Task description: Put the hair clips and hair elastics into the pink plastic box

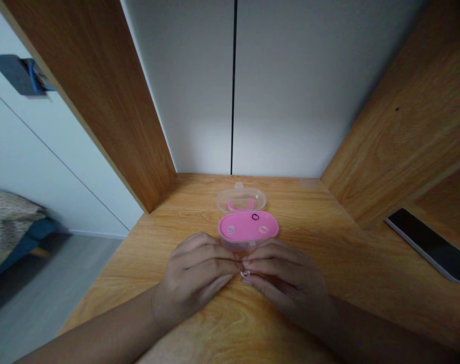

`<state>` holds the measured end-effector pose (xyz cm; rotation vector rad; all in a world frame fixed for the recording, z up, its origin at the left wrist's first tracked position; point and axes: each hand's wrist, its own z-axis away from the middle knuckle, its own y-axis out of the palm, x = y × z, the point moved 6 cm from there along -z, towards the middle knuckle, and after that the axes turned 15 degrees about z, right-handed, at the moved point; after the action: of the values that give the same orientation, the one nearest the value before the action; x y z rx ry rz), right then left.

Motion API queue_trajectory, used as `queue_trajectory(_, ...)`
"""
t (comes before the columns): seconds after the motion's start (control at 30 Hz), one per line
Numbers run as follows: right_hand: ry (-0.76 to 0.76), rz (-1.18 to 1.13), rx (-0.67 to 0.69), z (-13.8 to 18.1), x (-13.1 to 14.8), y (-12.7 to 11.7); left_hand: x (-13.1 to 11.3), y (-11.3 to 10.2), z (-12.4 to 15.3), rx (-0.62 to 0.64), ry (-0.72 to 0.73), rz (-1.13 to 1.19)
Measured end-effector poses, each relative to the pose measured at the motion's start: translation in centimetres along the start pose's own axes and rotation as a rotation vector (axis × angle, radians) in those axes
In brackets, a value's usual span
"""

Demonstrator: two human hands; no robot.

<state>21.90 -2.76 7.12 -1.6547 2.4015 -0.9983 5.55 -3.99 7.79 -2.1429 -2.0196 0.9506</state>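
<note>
A small pink oval case (248, 226) lies open on the wooden desk (328, 263), its clear lid (240, 199) tipped back behind it. Three tiny elastic bands rest on the pink tray, one of them dark (255, 217). My left hand (194, 275) and my right hand (286, 280) meet fingertip to fingertip just in front of the case. Both are curled, pinching a small pale elastic band (245, 273) between them above the desk.
Wooden side panels (112, 111) rise left and right of the desk, with a white back wall (290, 101). A dark phone (430, 245) lies on a shelf at the right. Grey floor and a cushioned seat (10, 227) lie off the desk's left edge.
</note>
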Motion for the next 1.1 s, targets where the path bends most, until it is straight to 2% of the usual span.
queue_trajectory(0.6,0.027,-0.076,0.007,0.04,0.09,0.12,-0.02,0.06,0.05,0.014,0.023,-0.005)
queue_trajectory(1.1,0.029,-0.031,-0.008,0.05,-0.01,-0.12,-0.17,-0.02,-0.17,-0.004,0.024,-0.025)
